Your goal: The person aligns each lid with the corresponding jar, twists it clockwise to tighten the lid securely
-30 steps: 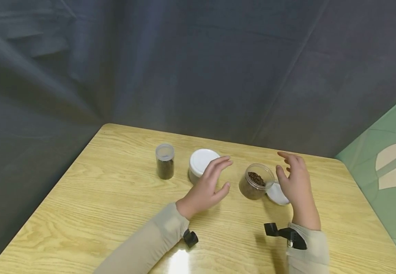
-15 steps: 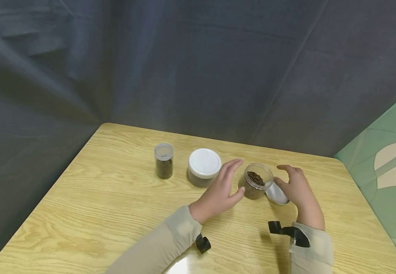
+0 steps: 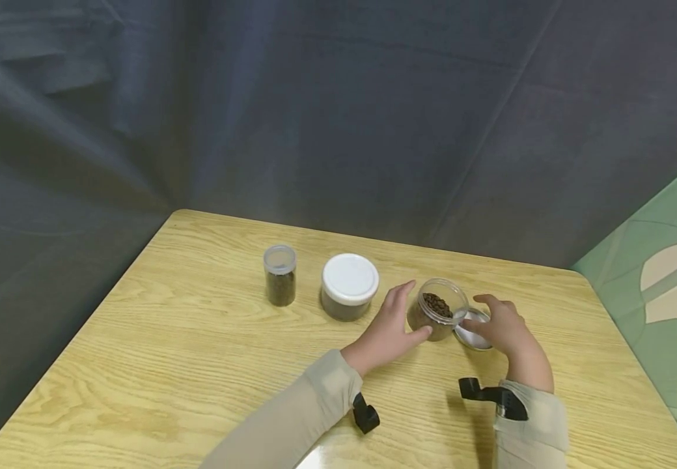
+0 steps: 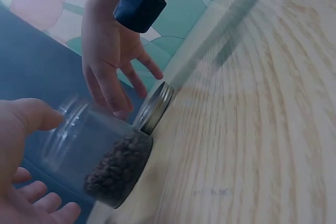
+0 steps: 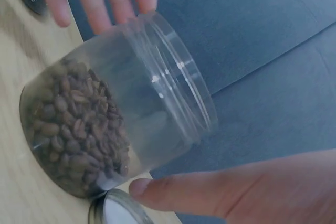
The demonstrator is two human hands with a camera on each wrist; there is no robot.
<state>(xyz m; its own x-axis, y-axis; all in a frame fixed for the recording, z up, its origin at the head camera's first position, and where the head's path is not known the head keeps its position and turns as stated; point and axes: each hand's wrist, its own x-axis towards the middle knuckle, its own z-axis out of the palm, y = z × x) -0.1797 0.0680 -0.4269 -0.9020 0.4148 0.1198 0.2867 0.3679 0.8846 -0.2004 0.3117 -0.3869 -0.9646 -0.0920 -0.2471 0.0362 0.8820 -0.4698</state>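
Note:
A clear, lidless jar [image 3: 426,327] part filled with coffee beans [image 3: 435,304] stands on the table between both hands. Its screw-threaded rim shows in the right wrist view, where the jar [image 5: 131,108] looks large. The left hand [image 3: 386,333] spreads thumb and fingers about the jar's left side, thumb right at its front. On the other side, the right hand [image 3: 505,333] reaches over a lid [image 3: 472,341] that lies inner side up against the jar's base. Its fingers are loosely bent, and the thumb comes close to the jar wall. Neither hand is curled round anything.
Left of the jar stands a grey tub with a white lid [image 3: 350,277]. Farther left is a slim clear container [image 3: 280,280] with dark contents. A dark curtain [image 3: 338,117] hangs behind the wooden table [image 3: 157,339].
The left hand has moved right, from beside the white-lidded tub to the jar's side. The right hand has come down and nearer to the jar and lid.

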